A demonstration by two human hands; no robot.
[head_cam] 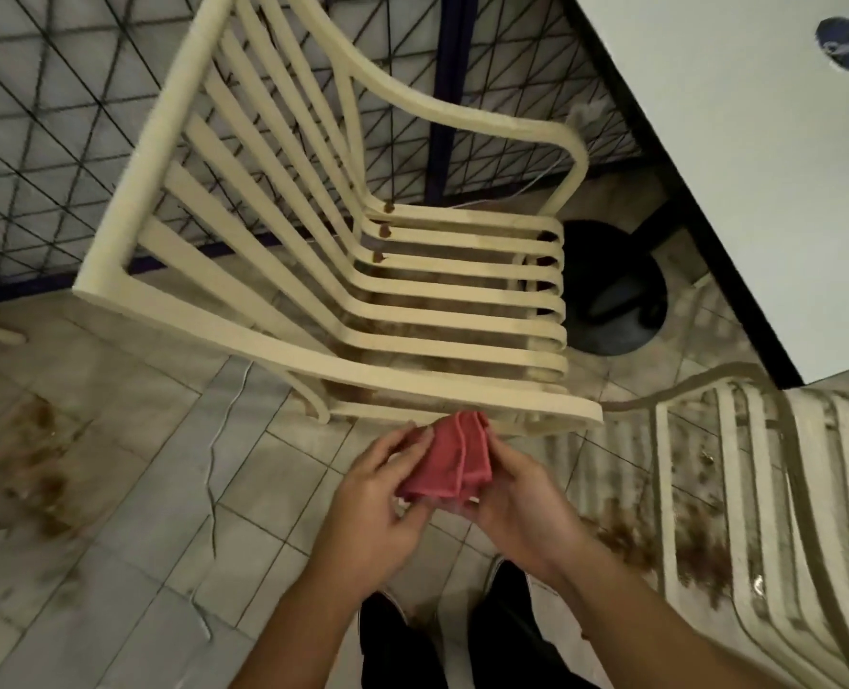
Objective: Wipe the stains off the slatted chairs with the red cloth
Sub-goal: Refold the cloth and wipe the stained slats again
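Note:
A folded red cloth (450,460) is held between both hands just in front of the near arm of a cream slatted chair (442,310). My left hand (382,494) pinches its left edge. From beneath and to the right, my right hand (517,499) grips the cloth. Small brown stains sit where the chair's seat slats bend up into the back, and grime shows between the slats. A second cream slatted chair (770,514), at the right, carries many brown stains.
A white table (740,141) with a dark round base (611,290) stands behind the chair at the right. A dark wire-grid fence (64,141) runs along the back. The tiled floor (139,464) has brown smears at the left. My dark shoes are at the bottom.

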